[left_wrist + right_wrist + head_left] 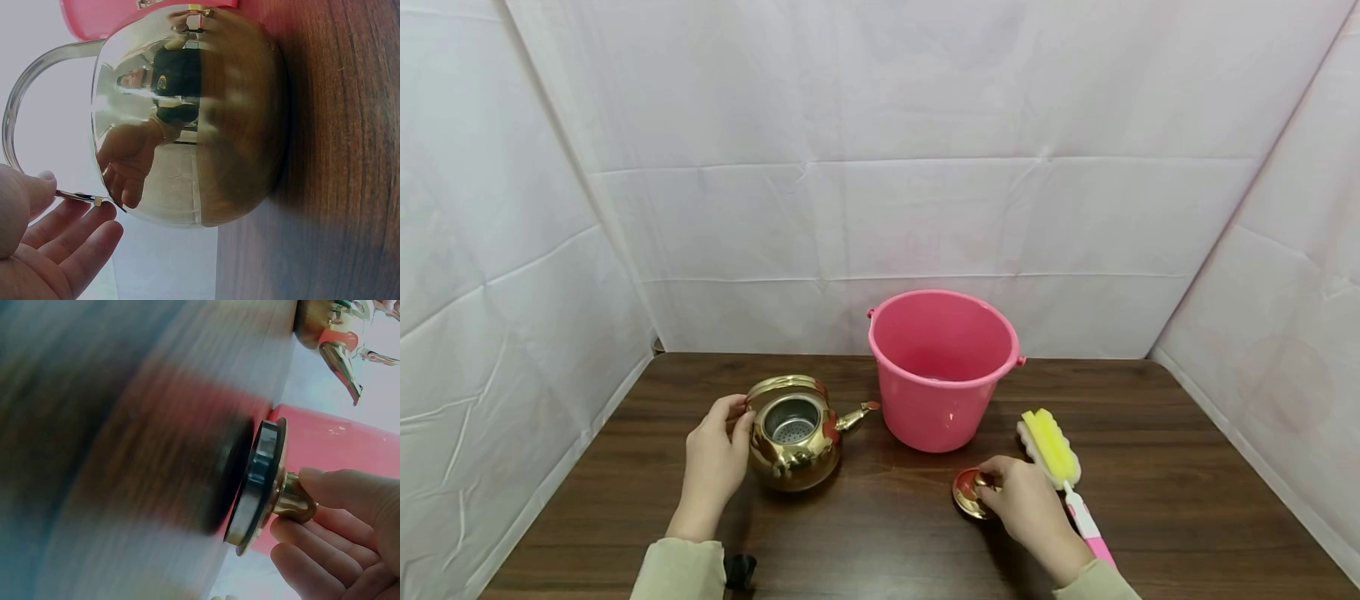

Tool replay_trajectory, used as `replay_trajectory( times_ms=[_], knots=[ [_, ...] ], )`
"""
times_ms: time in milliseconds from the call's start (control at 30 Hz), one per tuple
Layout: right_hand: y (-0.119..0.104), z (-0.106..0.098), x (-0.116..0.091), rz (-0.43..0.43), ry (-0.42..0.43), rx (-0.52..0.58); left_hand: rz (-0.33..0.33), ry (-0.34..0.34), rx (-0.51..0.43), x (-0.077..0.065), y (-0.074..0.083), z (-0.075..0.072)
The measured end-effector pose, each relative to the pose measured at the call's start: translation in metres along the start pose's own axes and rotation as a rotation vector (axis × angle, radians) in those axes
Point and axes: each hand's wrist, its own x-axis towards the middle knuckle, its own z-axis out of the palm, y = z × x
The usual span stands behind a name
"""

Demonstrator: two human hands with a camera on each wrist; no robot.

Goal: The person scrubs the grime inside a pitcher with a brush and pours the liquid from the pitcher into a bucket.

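Note:
A shiny gold teapot (795, 457) stands upright at the left of the table, its top uncovered so a metal strainer (792, 420) shows inside. My left hand (718, 457) pinches the base of its arched handle (24, 87) between thumb and fingers. The spout points right, toward the pink bucket. In my right hand (1024, 507) is the gold teapot lid (261, 487), pinched by its knob (294, 499). The lid is close over the wood, its shadow beside it in the right wrist view.
A pink bucket (936, 417) stands behind and between the hands. Right of the right hand lies a yellow-and-white sponge brush (1051, 448) with a pink and white handle. White cloth walls (917, 217) surround the dark wooden table (880, 542). A small black object (740, 571) is by the left sleeve.

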Motion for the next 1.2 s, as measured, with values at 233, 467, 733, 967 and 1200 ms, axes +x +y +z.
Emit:
replay_trajectory(
  times_ms=[233,467,733,967,1200],
  knots=[
    [0.001,-0.002,0.0,0.008,-0.034,-0.008,0.002,0.004,0.0,0.0,0.0,0.0],
    [0.001,-0.003,0.0,0.004,-0.051,-0.032,0.006,0.008,-0.007,0.0,-0.001,0.0],
    [-0.005,-0.004,0.002,0.017,-0.033,-0.032,-0.004,-0.002,-0.008,-0.001,-0.002,0.001],
    [-0.012,-0.003,0.002,-0.036,0.039,-0.041,-0.008,0.002,-0.012,-0.001,-0.002,0.001],
    [-0.015,-0.001,0.001,-0.067,0.013,-0.043,-0.027,-0.013,-0.009,-0.001,-0.002,0.001]
  ],
)
